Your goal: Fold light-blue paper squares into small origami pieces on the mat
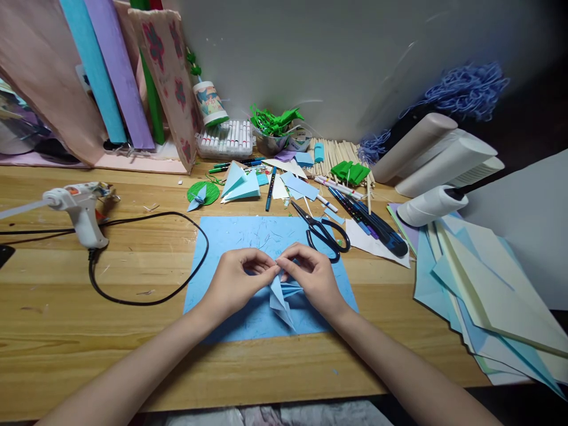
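Observation:
Between my two hands is a light blue folded paper figure (280, 302), with pointed flaps hanging down over a blue sheet (231, 236) on the table. My left hand (242, 275) pinches the figure's upper tip between thumb and forefinger. Close against it, my right hand (310, 275) is closed on the same upper part from the other side. The fingertips of both hands meet there and hide the tip. Black-handled scissors (326, 234) lie just beyond my right hand, partly on the blue sheet.
On the left stands a white glue gun (82, 213) with a looping black cord (146, 303). Behind the sheet lie a small blue paper crane (199, 198) on a green disc, folded papers (242, 184), pens and a utility knife (386, 231). Paper sheets (497, 278) are stacked at right.

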The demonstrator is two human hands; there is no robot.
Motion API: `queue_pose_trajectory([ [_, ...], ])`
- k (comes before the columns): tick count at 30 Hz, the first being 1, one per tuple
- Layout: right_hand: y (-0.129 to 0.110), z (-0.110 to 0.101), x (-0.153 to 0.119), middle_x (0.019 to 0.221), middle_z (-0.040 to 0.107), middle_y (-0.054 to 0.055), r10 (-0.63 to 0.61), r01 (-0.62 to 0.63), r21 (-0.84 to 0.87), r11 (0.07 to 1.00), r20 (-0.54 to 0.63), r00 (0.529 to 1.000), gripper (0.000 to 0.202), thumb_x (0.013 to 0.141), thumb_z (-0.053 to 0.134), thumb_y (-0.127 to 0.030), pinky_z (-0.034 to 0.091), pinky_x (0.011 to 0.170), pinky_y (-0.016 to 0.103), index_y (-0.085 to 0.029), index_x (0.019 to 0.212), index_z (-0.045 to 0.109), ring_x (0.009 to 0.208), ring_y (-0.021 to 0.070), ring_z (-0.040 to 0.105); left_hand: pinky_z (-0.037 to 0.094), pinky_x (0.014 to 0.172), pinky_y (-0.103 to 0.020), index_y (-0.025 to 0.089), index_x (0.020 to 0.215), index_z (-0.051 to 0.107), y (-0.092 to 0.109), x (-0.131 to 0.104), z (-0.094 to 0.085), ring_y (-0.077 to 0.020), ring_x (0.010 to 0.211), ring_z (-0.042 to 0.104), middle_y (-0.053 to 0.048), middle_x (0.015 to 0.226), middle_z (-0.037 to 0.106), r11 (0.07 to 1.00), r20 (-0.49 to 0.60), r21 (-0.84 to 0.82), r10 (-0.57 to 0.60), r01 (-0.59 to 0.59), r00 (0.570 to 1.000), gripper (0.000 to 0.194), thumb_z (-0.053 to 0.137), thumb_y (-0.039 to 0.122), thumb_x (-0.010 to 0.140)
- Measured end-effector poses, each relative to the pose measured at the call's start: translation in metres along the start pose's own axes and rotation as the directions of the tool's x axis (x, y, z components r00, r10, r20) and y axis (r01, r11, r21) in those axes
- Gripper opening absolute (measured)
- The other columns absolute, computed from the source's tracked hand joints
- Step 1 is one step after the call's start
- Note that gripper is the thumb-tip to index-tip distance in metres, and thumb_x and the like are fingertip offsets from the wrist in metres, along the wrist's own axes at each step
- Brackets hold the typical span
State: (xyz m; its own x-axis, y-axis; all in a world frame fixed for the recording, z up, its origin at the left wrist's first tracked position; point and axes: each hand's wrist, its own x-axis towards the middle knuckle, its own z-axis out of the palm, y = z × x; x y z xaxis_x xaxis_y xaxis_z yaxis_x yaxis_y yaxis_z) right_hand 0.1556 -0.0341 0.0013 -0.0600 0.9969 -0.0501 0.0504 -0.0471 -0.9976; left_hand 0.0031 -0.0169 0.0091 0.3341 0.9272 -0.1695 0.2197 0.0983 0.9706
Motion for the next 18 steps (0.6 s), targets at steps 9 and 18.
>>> queue_pose_trajectory([
  [9, 0.005, -0.011, 0.01, 0.068, 0.06, -0.001, 0.101, -0.114, 0.086, 0.99, 0.144, 0.984, 0.016, 0.07, 0.066, -0.032, 0.046, 0.052, 0.022, -0.016, 0.074, 0.063, 0.052, 0.0087, 0.055, 0.043, 0.054, -0.02, 0.012, 0.071, 0.066, -0.002, 0.006, -0.004, -0.0115, 0.059, 0.055, -0.003, 0.067, 0.065, 0.985, 0.008, -0.137, -0.108, 0.108, 0.994, 0.024, 0.068, 0.035, 0.064],
  [18, 0.004, -0.009, 0.008, 0.066, 0.062, 0.0, 0.122, -0.133, 0.088, 0.987, 0.115, 0.986, 0.019, 0.066, 0.07, -0.032, 0.045, 0.049, 0.022, -0.015, 0.069, 0.063, 0.051, 0.0089, 0.055, 0.048, 0.059, -0.023, 0.013, 0.075, 0.071, -0.003, 0.009, -0.007, -0.0124, 0.059, 0.057, -0.004, 0.065, 0.067, 0.943, 0.119, -0.235, -0.214, 0.237, 0.97, 0.028, 0.069, 0.038, 0.062],
])
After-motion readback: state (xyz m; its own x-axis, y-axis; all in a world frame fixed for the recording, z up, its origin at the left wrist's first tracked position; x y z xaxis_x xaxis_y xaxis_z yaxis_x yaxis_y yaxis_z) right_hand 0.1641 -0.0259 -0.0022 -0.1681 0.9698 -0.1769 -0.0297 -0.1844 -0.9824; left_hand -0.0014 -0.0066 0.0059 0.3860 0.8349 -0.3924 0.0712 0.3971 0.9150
